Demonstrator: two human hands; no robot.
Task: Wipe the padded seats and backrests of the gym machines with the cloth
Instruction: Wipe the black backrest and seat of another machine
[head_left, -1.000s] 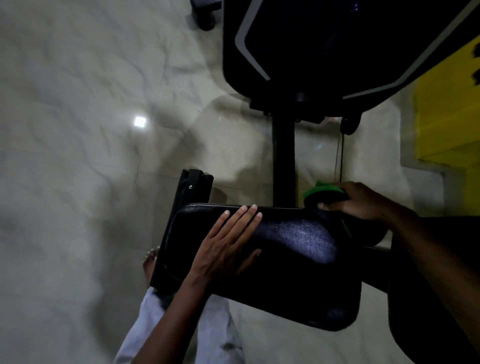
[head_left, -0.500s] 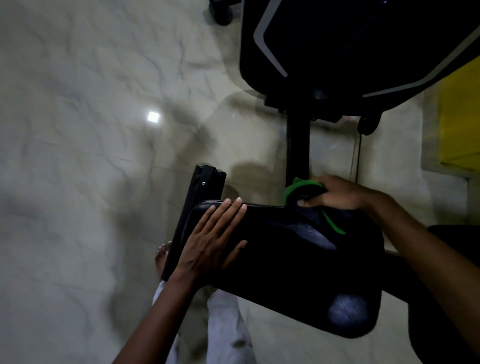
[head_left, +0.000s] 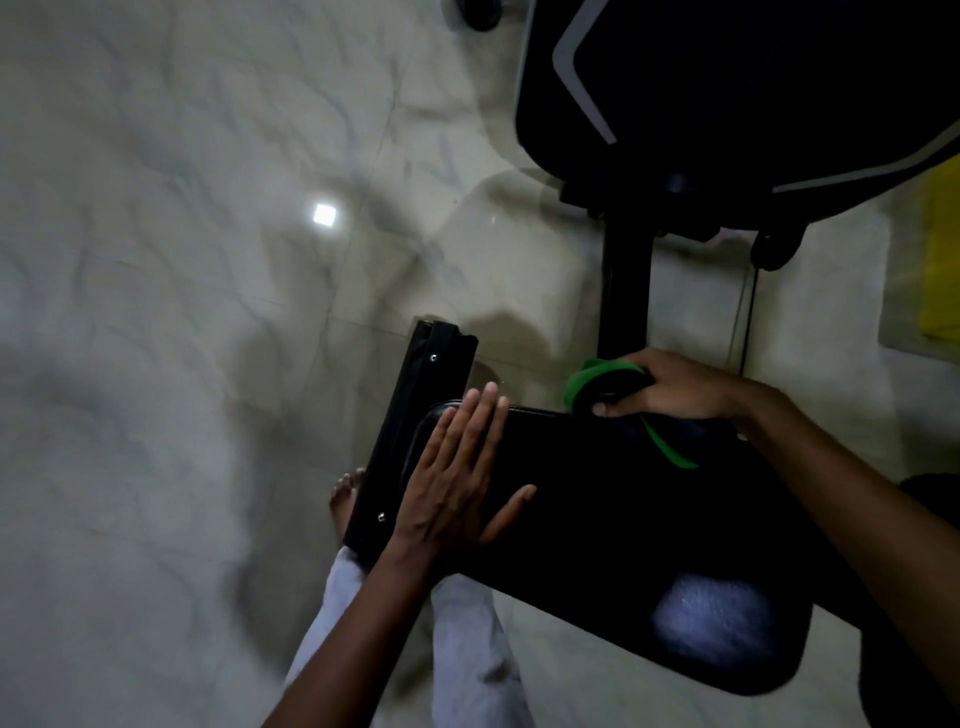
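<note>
A pale marbled tile floor (head_left: 171, 291) spreads beneath everything, with a small bright square of reflected light on it. Above the black padded rectangular seat (head_left: 613, 525), a large black machine housing with grey stripes (head_left: 727, 93) stands on a black upright post (head_left: 626, 291). The seat itself is dark, with a pale sheen near its lower right corner. Against the seat's left edge stands a black metal bracket (head_left: 415, 415). The left hand (head_left: 457, 483) lies flat on the seat's left end, fingers straight and together. At the seat's top edge, the right hand (head_left: 670, 387) grips a dark cloth with green trim (head_left: 602, 384), fingers curled round it.
</note>
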